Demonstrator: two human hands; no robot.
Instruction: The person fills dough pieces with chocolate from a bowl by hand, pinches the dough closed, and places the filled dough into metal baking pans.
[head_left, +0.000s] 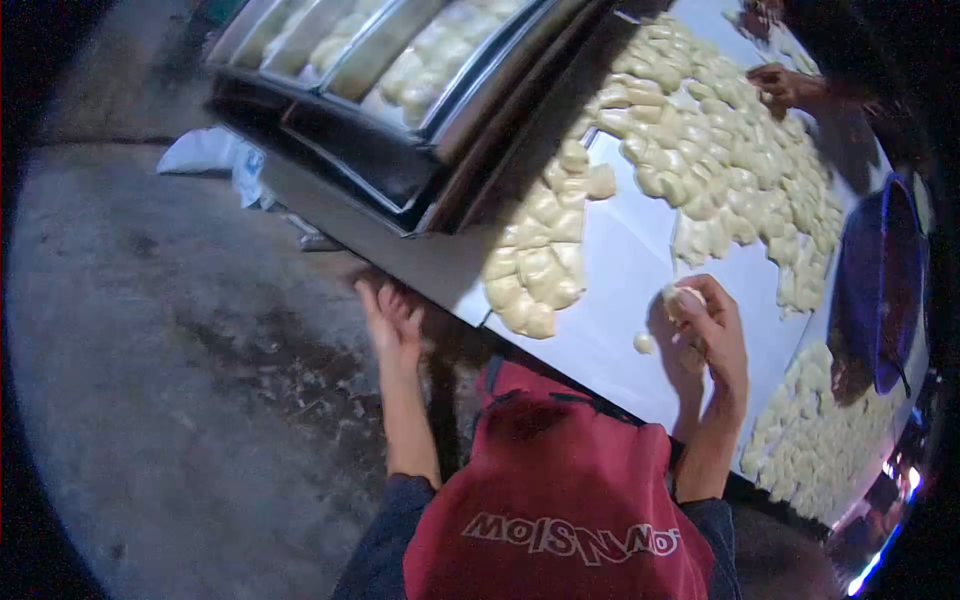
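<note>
1. Pinching a pale dough piece (pixel 684 301) in my right hand (pixel 716 322), I hold it over the white tabletop (pixel 630 260).
2. My left hand (pixel 393 318), fingers loosely open, hangs past the tabletop's edge over grey concrete floor (pixel 180 350).
3. Dough clusters (pixel 725 165) lie near stacked trays (pixel 330 104) and a purple tub (pixel 868 290).

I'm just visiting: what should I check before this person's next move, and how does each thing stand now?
1. Right hand gripping its pale piece: ok, held in the fingers.
2. Left hand over the tabletop: not ok, it appears just outside the near edge.
3. Small loose bit gathered with the rest: not ok, it lies apart.
4. Other person's hand apart from the right hand: ok.
5. Tray stack steady: cannot tell.
6. Purple container contents: cannot tell, hidden.
</note>
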